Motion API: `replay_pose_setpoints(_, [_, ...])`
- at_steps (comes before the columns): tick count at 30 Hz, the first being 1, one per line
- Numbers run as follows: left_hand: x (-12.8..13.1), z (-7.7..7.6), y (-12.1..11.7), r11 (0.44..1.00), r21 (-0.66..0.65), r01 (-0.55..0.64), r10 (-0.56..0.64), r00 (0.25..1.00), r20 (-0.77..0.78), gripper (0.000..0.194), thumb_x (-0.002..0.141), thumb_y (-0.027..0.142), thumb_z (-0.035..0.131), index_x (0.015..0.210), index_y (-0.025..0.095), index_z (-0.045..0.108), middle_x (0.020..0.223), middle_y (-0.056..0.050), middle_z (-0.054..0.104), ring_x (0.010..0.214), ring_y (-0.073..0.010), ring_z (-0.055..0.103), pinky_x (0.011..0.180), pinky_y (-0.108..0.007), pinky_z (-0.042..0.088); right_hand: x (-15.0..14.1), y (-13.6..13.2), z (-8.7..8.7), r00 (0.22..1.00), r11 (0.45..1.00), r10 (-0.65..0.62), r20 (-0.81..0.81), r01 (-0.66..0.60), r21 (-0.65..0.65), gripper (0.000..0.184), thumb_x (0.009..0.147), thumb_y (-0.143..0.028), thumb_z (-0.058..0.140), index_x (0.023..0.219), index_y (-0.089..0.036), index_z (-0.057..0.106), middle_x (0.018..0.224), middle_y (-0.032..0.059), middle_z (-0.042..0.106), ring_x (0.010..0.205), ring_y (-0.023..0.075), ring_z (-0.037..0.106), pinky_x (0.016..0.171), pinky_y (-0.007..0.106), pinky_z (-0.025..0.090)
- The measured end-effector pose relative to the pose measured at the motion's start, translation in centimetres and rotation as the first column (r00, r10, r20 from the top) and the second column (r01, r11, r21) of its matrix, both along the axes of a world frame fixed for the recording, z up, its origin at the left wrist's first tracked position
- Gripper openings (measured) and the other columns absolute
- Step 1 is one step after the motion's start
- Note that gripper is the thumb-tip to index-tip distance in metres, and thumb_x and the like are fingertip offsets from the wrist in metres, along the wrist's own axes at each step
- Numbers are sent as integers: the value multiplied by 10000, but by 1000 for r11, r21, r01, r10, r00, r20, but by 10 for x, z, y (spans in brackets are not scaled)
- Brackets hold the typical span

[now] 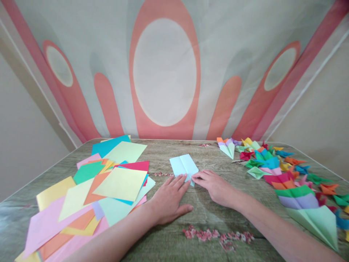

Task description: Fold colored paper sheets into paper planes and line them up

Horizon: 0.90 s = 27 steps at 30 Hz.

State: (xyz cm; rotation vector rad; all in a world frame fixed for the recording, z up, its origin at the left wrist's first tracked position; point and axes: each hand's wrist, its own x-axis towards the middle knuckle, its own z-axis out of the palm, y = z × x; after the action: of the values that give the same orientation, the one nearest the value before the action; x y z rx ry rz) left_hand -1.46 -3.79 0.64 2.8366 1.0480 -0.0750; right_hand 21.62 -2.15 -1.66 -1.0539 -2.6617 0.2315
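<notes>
A pale blue sheet of paper [184,163] lies at the middle of the table, with a crease down its centre and its near end narrowing to a point. My left hand [171,198] rests flat with fingers spread, its fingertips on the sheet's near left part. At the near right edge of the sheet, my right hand [214,185] pinches the paper between thumb and fingers. Fingers cover part of the sheet's near end.
Loose coloured sheets [120,183] are heaped on the left. Along the right lie folded paper planes [313,222] and several small folded paper figures [316,178]. The wood-patterned table [160,247] ends at a hanging printed cloth [166,72]. Pink flowers [204,234] are printed near the front.
</notes>
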Motion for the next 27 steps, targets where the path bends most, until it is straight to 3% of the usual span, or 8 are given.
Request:
replay_pose_setpoints(9, [-3, -1, 2, 1000, 10, -4, 4, 1000, 29, 601, 909, 552, 208, 1390, 194, 250, 1483, -80, 201, 1363, -216, 156, 1103, -397, 99, 1, 1, 5, 999, 999, 30, -18, -30, -10, 549, 732, 1, 422, 1238, -187, 520, 1215, 94, 548, 1117, 204, 456, 980, 400, 320])
replay_pose_setpoints(27, [0, 1, -1, 1000, -25, 9, -9, 1000, -13, 713, 868, 636, 175, 1427, 195, 148, 1501, -101, 86, 1374, -254, 70, 1100, -440, 97, 2, 1, 4, 999, 1000, 26, -28, -26, -8, 513, 765, -24, 432, 1241, -194, 522, 1211, 97, 548, 1115, 210, 449, 959, 402, 346])
